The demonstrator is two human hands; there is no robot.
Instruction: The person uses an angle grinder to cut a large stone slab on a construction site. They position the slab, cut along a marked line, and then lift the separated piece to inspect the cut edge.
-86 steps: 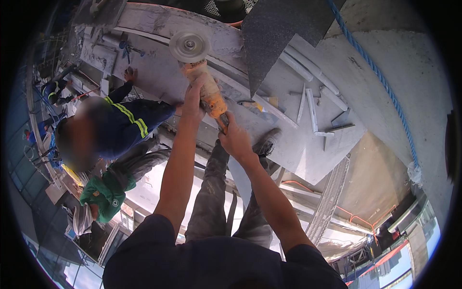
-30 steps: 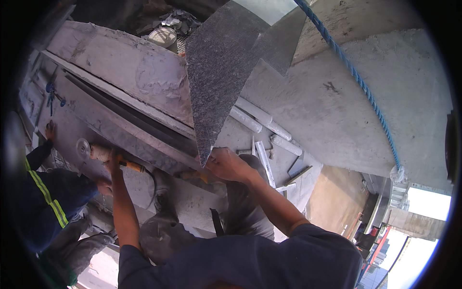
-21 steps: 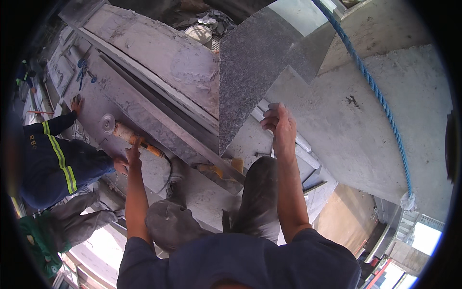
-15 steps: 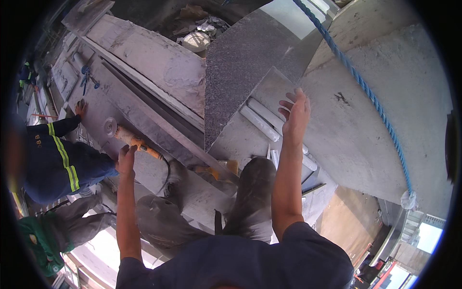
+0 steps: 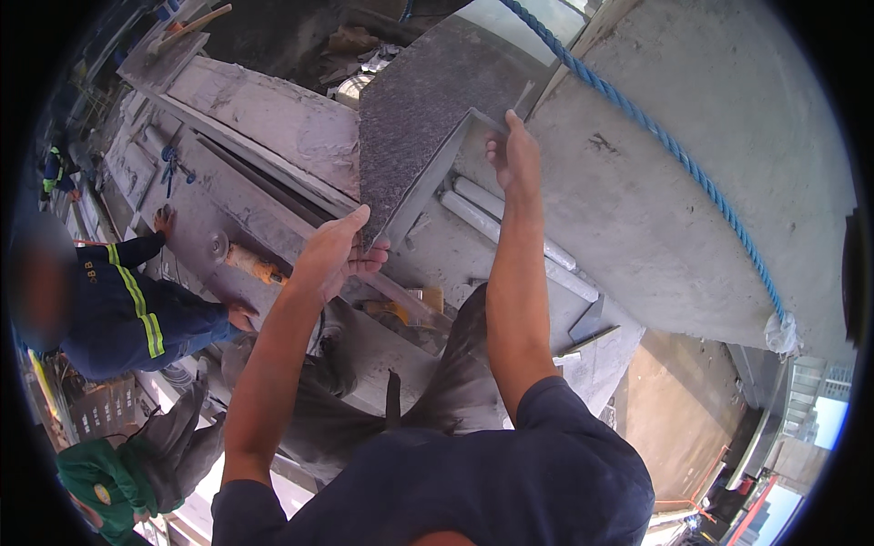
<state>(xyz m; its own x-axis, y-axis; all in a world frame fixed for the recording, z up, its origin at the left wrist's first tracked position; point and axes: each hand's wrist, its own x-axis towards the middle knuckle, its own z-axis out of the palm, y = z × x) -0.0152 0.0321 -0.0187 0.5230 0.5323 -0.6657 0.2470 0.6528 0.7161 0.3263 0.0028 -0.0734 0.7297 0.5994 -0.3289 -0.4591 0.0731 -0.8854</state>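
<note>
A dark grey speckled stone slab (image 5: 423, 109) with a notch cut in its near side stands tilted up in front of me, its pale cut edge showing. My left hand (image 5: 337, 253) is closed round the slab's near left corner, thumb on top and fingertips showing underneath. At the far end of the notch, my right hand (image 5: 517, 159) has its thumb on the slab's edge and its fingers curled below. Pale round tubes (image 5: 519, 238) lie beneath, beside my right forearm.
A blue rope (image 5: 655, 132) crosses a large pale concrete surface (image 5: 692, 227) on the right. An angle grinder (image 5: 250, 262) lies at left by a co-worker in a navy jacket (image 5: 127, 300). Another person in green (image 5: 105, 478) is lower left. A yellow-handled brush (image 5: 414, 305) lies near my legs.
My left hand has moved right and forward from near the grinder onto the slab's corner. My right hand has closed on the slab's edge. The slab's near side has come up.
</note>
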